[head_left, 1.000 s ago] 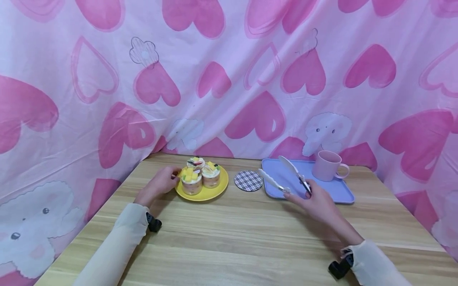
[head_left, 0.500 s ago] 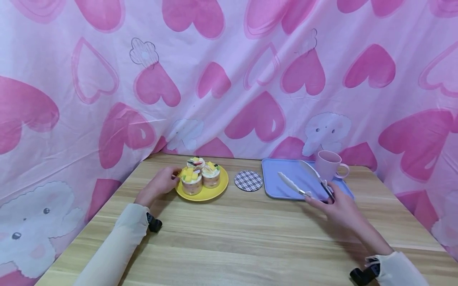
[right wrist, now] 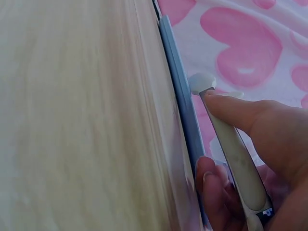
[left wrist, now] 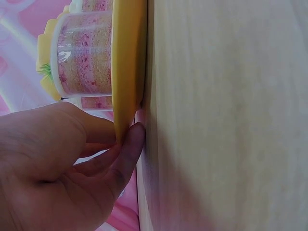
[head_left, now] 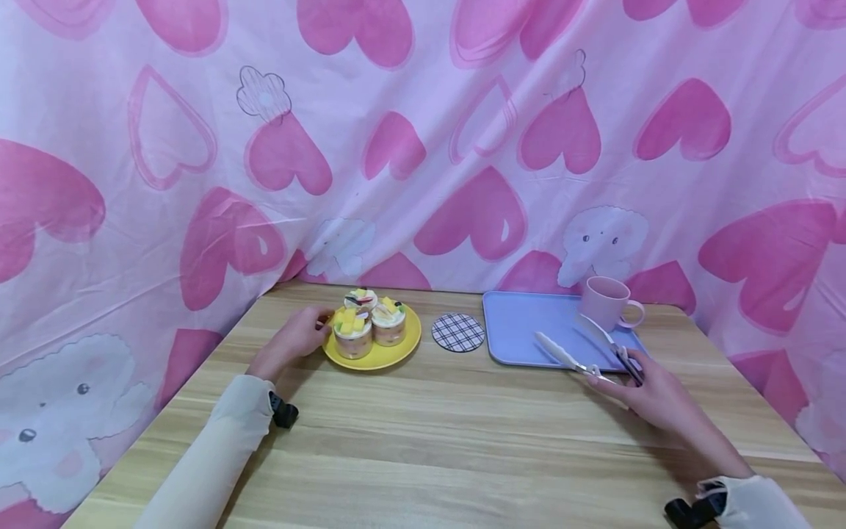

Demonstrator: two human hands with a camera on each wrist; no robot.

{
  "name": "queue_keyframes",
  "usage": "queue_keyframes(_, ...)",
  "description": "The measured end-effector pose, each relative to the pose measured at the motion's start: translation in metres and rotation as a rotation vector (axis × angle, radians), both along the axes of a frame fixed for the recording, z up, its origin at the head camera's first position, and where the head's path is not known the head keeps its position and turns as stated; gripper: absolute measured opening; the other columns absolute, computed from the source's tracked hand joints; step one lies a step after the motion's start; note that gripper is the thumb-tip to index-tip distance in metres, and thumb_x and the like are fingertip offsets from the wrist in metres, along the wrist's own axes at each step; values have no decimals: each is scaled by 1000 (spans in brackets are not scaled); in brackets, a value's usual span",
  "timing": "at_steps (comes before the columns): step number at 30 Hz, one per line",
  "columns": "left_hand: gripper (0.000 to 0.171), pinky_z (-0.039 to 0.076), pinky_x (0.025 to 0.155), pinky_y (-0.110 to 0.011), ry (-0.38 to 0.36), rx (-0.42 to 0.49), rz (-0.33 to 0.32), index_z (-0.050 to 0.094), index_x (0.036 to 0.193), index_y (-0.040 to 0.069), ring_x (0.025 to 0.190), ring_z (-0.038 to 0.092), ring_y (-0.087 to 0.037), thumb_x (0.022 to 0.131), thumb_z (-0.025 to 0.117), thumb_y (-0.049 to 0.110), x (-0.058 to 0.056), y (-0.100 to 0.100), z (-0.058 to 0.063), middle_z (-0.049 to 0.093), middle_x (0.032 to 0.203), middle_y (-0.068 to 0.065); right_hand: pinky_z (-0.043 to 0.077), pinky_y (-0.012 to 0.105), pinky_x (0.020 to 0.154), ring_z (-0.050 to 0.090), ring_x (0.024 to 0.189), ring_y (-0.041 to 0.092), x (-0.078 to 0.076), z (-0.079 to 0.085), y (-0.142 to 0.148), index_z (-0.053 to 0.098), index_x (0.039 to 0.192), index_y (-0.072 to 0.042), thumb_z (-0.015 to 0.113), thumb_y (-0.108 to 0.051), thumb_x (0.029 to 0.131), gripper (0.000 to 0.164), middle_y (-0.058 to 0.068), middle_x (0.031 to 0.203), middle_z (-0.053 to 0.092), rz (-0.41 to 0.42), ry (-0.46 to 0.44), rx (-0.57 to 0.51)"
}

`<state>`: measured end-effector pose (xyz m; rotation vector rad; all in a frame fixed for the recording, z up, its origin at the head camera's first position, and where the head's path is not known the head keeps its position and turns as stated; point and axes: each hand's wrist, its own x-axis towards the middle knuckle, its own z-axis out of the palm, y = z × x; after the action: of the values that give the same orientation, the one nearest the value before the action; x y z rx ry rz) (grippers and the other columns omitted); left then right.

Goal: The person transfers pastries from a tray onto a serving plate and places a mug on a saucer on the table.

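My left hand (head_left: 299,336) pinches the left rim of a yellow plate (head_left: 399,355); in the left wrist view the thumb lies over the rim and fingers (left wrist: 131,149) reach beneath it. Three clear cups of layered cake topped with cream and yellow fruit pieces stand on the plate, one a front cake cup (head_left: 353,342). My right hand (head_left: 661,397) grips a pair of tongs (head_left: 560,352) with pale tips and metal handles. The tongs are spread apart, with nothing between their tips, and overlap the front right of a blue tray (head_left: 515,323) in the head view.
A pink mug (head_left: 600,303) stands on the right part of the tray, close behind the tongs. Between plate and tray lies a round checked coaster (head_left: 457,333). A heart-patterned pink curtain (head_left: 423,147) hangs behind the wooden table (head_left: 423,455).
My right hand has moved right and toward me with the tongs, from the tray's left side to its front right. The left hand and plate stay in place.
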<state>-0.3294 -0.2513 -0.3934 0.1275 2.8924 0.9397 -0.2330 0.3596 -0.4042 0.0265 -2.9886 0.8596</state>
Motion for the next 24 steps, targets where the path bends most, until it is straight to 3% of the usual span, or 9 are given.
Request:
queue_keyframes(5, 53, 55, 115, -55, 0, -9, -2, 46, 158, -7, 136, 59, -42, 107, 55, -1, -1, 0, 0, 57, 153, -30, 51, 34, 68, 68, 71, 20, -2, -1, 7, 31, 164, 4, 75, -69, 92, 112, 17, 99, 68, -19, -28, 26)
queue_keyframes(8, 52, 55, 114, -55, 3, -15, -6, 46, 158, -7, 135, 59, -42, 107, 55, -2, 0, 0, 0, 57, 153, -31, 60, 54, 84, 72, 96, 41, -3, -2, 10, 25, 165, 11, 71, -73, 92, 121, 37, 130, 63, -21, -33, 60)
queue_keyframes(12, 52, 55, 115, -56, 3, -13, -10, 46, 158, -7, 136, 59, -42, 107, 55, -1, 0, -1, 0, 57, 153, -31, 45, 81, 106, 47, 136, 67, -3, -2, 13, 22, 163, 16, 68, -76, 92, 125, 51, 156, 37, -23, -49, 82)
queue_keyframes(24, 53, 53, 116, -56, -12, -9, -9, 45, 159, -7, 138, 58, -43, 107, 55, -1, -1, -1, 0, 55, 155, -31, 40, 85, 109, 38, 142, 70, -2, -1, 11, 6, 168, 11, 64, -80, 92, 132, 50, 162, 25, -24, -95, 106)
